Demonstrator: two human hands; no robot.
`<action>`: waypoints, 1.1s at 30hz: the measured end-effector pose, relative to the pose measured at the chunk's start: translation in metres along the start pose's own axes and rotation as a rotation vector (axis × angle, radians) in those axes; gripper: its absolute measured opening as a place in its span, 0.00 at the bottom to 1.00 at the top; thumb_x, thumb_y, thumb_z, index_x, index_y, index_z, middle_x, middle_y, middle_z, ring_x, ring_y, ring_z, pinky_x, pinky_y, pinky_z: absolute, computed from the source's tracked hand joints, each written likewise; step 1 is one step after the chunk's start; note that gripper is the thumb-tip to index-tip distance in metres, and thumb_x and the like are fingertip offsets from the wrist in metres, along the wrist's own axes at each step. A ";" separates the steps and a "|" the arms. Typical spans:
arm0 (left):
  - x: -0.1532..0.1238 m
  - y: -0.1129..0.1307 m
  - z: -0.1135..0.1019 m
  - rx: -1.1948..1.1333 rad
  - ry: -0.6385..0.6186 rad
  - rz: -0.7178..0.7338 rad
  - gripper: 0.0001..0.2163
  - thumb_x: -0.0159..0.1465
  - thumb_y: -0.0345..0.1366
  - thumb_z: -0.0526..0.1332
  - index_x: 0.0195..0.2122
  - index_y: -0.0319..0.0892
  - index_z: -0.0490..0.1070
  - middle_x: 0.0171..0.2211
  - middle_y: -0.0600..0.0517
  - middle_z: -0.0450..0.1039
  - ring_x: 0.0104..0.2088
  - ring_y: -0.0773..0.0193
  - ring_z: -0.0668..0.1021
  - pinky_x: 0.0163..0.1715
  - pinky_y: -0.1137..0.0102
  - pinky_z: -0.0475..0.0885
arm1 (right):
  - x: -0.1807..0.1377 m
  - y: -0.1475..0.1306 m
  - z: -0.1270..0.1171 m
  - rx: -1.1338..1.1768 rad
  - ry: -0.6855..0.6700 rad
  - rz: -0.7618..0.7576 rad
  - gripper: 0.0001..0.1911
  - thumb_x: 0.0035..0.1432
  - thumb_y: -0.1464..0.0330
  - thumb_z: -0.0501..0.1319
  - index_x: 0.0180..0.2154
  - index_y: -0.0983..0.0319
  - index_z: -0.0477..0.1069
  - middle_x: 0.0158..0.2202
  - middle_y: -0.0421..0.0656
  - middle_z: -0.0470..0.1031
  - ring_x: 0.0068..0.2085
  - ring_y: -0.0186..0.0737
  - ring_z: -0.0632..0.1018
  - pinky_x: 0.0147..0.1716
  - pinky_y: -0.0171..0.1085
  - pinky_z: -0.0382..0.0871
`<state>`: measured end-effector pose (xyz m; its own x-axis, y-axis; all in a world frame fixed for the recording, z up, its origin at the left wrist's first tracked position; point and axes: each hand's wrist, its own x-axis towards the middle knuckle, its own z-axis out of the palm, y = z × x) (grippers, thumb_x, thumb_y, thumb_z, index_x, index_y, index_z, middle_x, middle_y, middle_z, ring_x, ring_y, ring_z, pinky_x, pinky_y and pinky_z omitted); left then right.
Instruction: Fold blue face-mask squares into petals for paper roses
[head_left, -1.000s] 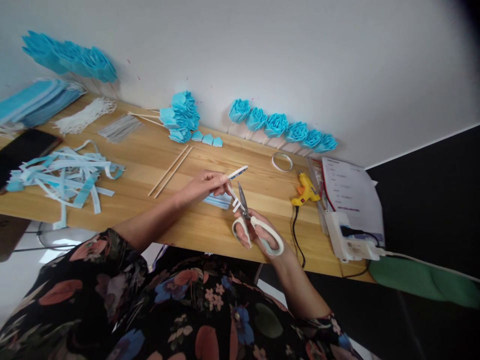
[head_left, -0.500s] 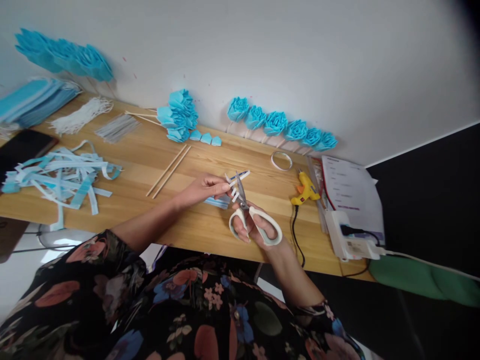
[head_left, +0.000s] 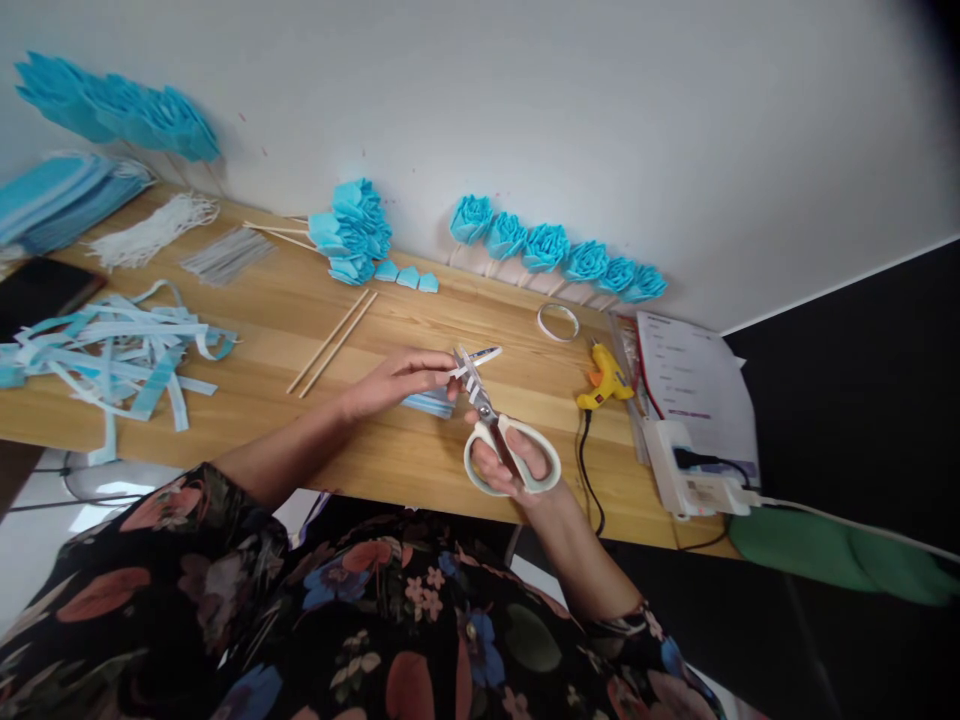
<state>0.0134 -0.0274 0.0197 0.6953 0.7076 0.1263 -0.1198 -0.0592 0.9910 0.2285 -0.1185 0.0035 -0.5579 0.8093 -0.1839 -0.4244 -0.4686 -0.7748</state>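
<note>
My left hand [head_left: 397, 378] pinches a thin white and blue strip [head_left: 482, 355] above the wooden table [head_left: 285, 330]. My right hand [head_left: 510, 465] grips white-handled scissors [head_left: 499, 440], fingers through the loops. The blades point up and left and meet the strip near my left fingertips. A folded blue piece [head_left: 431, 403] lies on the table just under my left hand.
Two wooden sticks [head_left: 330, 342] lie left of my hands. Cut blue strips [head_left: 112, 350] are piled at far left. Blue paper flowers [head_left: 555, 250] line the wall. A yellow glue gun [head_left: 604, 377], a tape ring [head_left: 559, 322], papers [head_left: 686, 380] and a power strip [head_left: 694, 480] sit at right.
The scissors have closed on the strip and shifted slightly left. The strip has turned flatter and shorter beyond my left fingertips. The handles have come closer together.
</note>
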 end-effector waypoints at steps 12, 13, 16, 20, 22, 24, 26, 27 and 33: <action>0.002 -0.015 0.001 -0.081 0.177 -0.094 0.14 0.65 0.45 0.63 0.36 0.38 0.78 0.24 0.54 0.69 0.29 0.67 0.75 0.32 0.73 0.68 | -0.005 0.016 0.012 -0.352 -0.018 0.112 0.25 0.54 0.58 0.72 0.51 0.61 0.74 0.26 0.34 0.70 0.19 0.24 0.64 0.18 0.28 0.58; 0.003 -0.017 0.001 -0.113 0.200 -0.088 0.14 0.64 0.46 0.63 0.35 0.38 0.78 0.23 0.55 0.68 0.28 0.66 0.75 0.32 0.72 0.68 | -0.006 0.014 0.011 -0.349 -0.002 0.087 0.26 0.53 0.57 0.72 0.51 0.60 0.73 0.27 0.35 0.71 0.20 0.24 0.64 0.18 0.28 0.58; 0.005 -0.020 0.001 -0.226 0.264 -0.064 0.15 0.63 0.47 0.65 0.33 0.38 0.77 0.19 0.57 0.64 0.26 0.66 0.75 0.30 0.72 0.68 | -0.012 0.006 0.003 -0.327 0.020 0.028 0.29 0.52 0.54 0.72 0.52 0.58 0.71 0.31 0.37 0.72 0.23 0.26 0.65 0.21 0.29 0.58; 0.009 -0.019 0.004 -0.302 0.259 0.004 0.19 0.63 0.52 0.65 0.29 0.38 0.75 0.17 0.59 0.59 0.23 0.68 0.73 0.31 0.70 0.70 | -0.016 0.001 -0.008 -0.312 -0.012 -0.059 0.31 0.56 0.47 0.66 0.54 0.58 0.69 0.36 0.41 0.72 0.28 0.31 0.68 0.28 0.34 0.62; 0.009 -0.018 0.005 -0.294 0.232 0.029 0.21 0.62 0.55 0.64 0.29 0.38 0.75 0.16 0.59 0.58 0.22 0.68 0.71 0.31 0.69 0.70 | -0.017 0.001 -0.009 -0.294 -0.029 -0.066 0.30 0.58 0.47 0.64 0.54 0.57 0.68 0.36 0.41 0.71 0.28 0.32 0.68 0.27 0.35 0.62; 0.009 -0.017 0.005 -0.266 0.210 0.027 0.23 0.61 0.57 0.64 0.29 0.38 0.75 0.17 0.58 0.58 0.21 0.69 0.68 0.29 0.70 0.69 | -0.016 0.001 -0.008 -0.282 -0.051 -0.050 0.29 0.59 0.47 0.63 0.54 0.58 0.68 0.35 0.41 0.70 0.27 0.32 0.68 0.26 0.35 0.62; 0.007 -0.017 0.005 -0.226 0.192 0.010 0.24 0.61 0.58 0.63 0.30 0.38 0.76 0.17 0.58 0.59 0.21 0.70 0.66 0.27 0.70 0.65 | -0.017 -0.001 -0.006 -0.279 -0.055 -0.034 0.28 0.59 0.48 0.63 0.53 0.59 0.69 0.34 0.41 0.70 0.26 0.32 0.68 0.25 0.34 0.62; 0.006 -0.017 0.005 -0.205 0.185 0.001 0.25 0.61 0.59 0.63 0.30 0.37 0.76 0.18 0.58 0.59 0.21 0.70 0.66 0.27 0.71 0.64 | -0.017 -0.001 -0.005 -0.276 -0.052 -0.029 0.28 0.59 0.48 0.63 0.53 0.59 0.70 0.34 0.41 0.70 0.26 0.31 0.68 0.25 0.34 0.61; 0.003 -0.017 0.002 -0.091 0.100 -0.014 0.26 0.63 0.59 0.60 0.21 0.39 0.66 0.23 0.53 0.66 0.27 0.67 0.69 0.31 0.70 0.63 | -0.013 -0.004 -0.003 -0.251 -0.029 -0.070 0.28 0.60 0.48 0.63 0.53 0.60 0.71 0.32 0.41 0.70 0.26 0.32 0.68 0.24 0.35 0.60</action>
<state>0.0183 -0.0257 0.0033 0.6238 0.7748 0.1028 -0.1776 0.0124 0.9840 0.2391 -0.1263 0.0071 -0.5552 0.8245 -0.1099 -0.2746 -0.3064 -0.9115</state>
